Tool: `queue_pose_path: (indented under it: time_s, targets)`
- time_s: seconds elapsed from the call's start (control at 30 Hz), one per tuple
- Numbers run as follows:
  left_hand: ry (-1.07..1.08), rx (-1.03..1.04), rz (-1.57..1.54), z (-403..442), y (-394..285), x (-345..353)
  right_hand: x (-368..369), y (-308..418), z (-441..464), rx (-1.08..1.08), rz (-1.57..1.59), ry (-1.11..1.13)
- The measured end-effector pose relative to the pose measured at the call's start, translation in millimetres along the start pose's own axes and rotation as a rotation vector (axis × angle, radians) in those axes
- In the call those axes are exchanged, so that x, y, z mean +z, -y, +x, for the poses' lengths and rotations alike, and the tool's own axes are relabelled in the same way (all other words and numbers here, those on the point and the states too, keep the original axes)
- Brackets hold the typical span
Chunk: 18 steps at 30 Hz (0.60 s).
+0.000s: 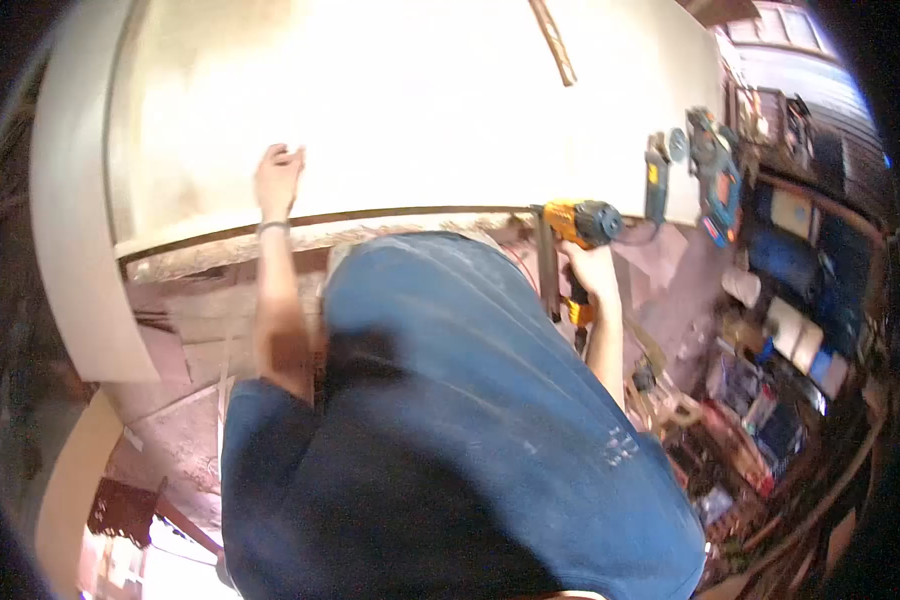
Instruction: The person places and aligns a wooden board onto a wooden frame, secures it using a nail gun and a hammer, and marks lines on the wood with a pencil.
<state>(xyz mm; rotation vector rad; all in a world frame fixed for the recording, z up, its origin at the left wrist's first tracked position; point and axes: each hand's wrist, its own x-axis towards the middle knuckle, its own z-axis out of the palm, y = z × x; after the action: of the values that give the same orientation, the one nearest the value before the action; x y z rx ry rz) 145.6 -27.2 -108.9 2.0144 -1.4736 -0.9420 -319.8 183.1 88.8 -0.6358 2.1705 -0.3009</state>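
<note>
My right hand (594,268) is wrapped around the handle of a yellow and black cordless drill (580,222), near the front edge of a large pale board (420,120). The drill's nose points left, close to that edge. My left hand (279,182) is over the board's left part with its fingers curled together. Anything small between those fingertips is lost in the glare and blur.
On the board's right end lie an angle grinder (656,180) and another blue-green power tool (716,180). A narrow wooden strip (553,42) rests farther back. A curved-looking pale panel (80,200) stands at the left. Clutter, including white containers (793,332), fills the right side.
</note>
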Motion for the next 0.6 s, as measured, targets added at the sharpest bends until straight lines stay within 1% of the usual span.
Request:
queue_pose_path:
  time_s: [0.03,0.07,0.1,0.13,0.17,0.2,0.33,0.37,0.43,0.47,0.5,0.57,0.6]
  targets:
    - [0.072,-0.068,-0.136,3,0,3,4,0,4,-0.006,-0.005,0.027]
    - [0.127,-0.026,-0.096,13,8,10,9,-4,8,-0.053,0.004,0.041]
    - [0.187,-0.087,-0.147,14,5,6,14,-6,13,-0.097,0.013,0.049]
    - [0.253,-0.146,-0.205,14,0,3,20,-6,16,-0.225,-0.034,0.048]
    - [0.282,-0.163,-0.238,17,-2,0,27,-4,18,-0.349,-0.080,0.042]
    - [0.317,-0.177,-0.275,21,-2,-2,33,23,4,-0.326,-0.115,0.087]
    - [0.469,-0.173,-0.358,36,5,-7,66,93,-20,-0.579,-0.322,0.240]
    - [0.473,-0.169,-0.366,36,5,-8,74,115,-32,-0.594,-0.292,0.279]
    - [0.488,-0.154,-0.385,36,-4,-12,95,132,-26,-0.577,-0.389,0.386]
    - [0.511,-0.159,-0.341,37,-10,-17,107,139,-24,-0.684,-0.367,0.369]
    - [0.500,-0.157,-0.309,38,-12,-18,119,142,-16,-0.710,-0.350,0.384]
    - [0.489,-0.153,-0.245,36,-11,-16,140,166,-18,-0.719,-0.409,0.348]
    - [0.492,-0.134,-0.193,34,-15,-20,152,166,-8,-0.684,-0.360,0.336]
